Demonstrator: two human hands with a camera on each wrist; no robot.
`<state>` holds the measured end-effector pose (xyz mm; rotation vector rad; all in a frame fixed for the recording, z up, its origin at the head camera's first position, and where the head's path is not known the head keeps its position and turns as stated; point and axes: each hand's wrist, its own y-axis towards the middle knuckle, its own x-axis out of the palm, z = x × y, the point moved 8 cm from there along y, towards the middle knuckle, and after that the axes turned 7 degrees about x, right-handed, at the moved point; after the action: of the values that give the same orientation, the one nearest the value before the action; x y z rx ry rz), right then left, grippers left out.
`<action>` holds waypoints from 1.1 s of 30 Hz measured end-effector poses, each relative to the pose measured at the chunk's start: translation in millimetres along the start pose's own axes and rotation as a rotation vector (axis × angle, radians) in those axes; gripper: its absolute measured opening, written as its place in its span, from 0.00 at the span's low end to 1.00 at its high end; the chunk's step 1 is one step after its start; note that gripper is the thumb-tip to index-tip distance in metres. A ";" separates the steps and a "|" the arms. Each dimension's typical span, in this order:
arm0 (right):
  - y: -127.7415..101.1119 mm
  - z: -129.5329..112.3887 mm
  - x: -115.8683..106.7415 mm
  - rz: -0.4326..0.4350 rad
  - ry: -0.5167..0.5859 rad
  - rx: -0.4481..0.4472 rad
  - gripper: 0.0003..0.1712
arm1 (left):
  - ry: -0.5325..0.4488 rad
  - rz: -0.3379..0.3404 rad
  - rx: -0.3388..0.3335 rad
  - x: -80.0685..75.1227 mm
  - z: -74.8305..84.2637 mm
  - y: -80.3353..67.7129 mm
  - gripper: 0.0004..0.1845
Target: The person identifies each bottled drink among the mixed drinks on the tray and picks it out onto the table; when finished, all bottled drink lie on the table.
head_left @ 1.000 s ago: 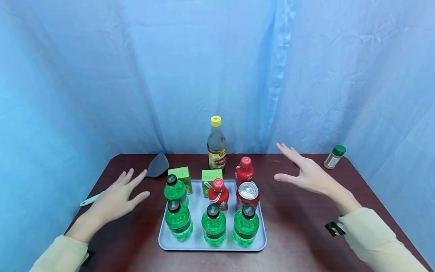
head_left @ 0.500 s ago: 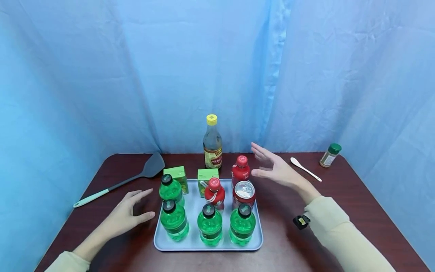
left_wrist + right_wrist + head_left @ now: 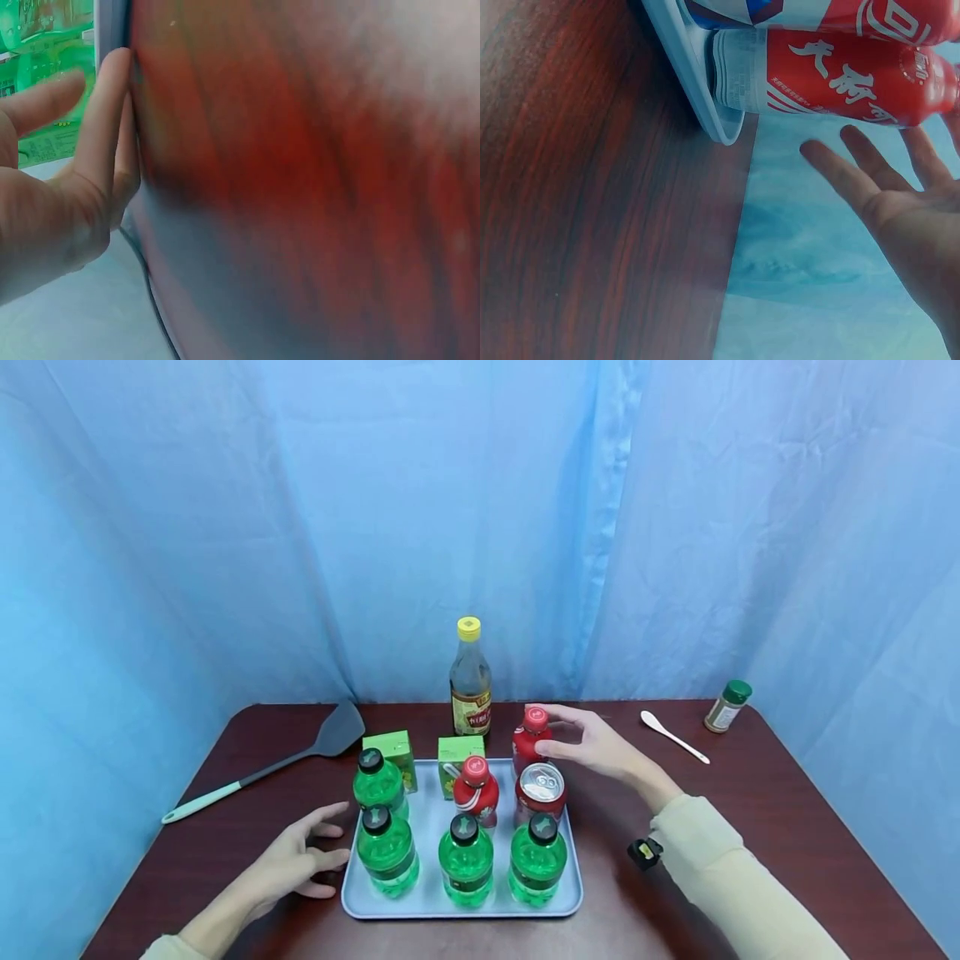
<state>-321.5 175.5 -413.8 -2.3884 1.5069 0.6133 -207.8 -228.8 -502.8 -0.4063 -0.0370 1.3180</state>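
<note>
A pale blue tray carries several green bottles with black caps, two green cartons, two small red bottles and a red can. At its left edge, my left hand has loosely bent fingers right at the rim, beside a green bottle. In the left wrist view, fingertips meet the tray's side. My right hand reaches round the red bottle at the back right corner, thumb in front and fingers behind its neck. The right wrist view shows spread fingers close beside that red bottle.
Behind the tray stands a yellow-capped sauce bottle. A spatula lies at the left. To the right are a white spoon and a green-capped spice jar. Blue curtains border the dark wooden table.
My right hand has moved left from the table's right side to the red bottle. My left hand has lowered and moved right to the tray's left rim.
</note>
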 end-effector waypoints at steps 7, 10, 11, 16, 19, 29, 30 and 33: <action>5.4 4.5 2.3 0.008 0.008 0.002 0.32 | -0.010 -0.032 -0.001 8.1 -1.1 1.3 0.40; 5.1 6.9 4.6 0.007 0.007 -0.010 0.31 | -0.016 -0.068 0.015 12.1 -0.3 2.3 0.41; 4.5 7.6 5.9 0.002 0.007 -0.013 0.30 | -0.020 -0.079 0.016 13.4 -0.5 2.0 0.41; 1.4 10.5 12.2 -0.024 0.021 -0.010 0.30 | -0.003 -0.063 0.003 15.5 -2.3 1.1 0.39; 1.1 10.7 12.0 -0.018 0.027 -0.012 0.29 | 0.024 -0.021 0.000 15.2 -1.5 2.7 0.38; 4.6 8.8 7.7 -0.017 0.021 -0.027 0.29 | 0.060 0.058 -0.019 13.9 3.3 6.2 0.36; 4.8 8.8 7.7 -0.020 0.024 -0.026 0.29 | 0.062 0.062 -0.018 13.4 3.3 6.7 0.36; 4.7 6.9 8.2 -0.017 0.023 -0.024 0.29 | 0.064 0.065 -0.017 12.0 3.0 6.8 0.36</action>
<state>-324.1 169.9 -423.7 -2.4319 1.4950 0.6051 -211.9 -215.3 -504.5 -0.4672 0.0189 1.3685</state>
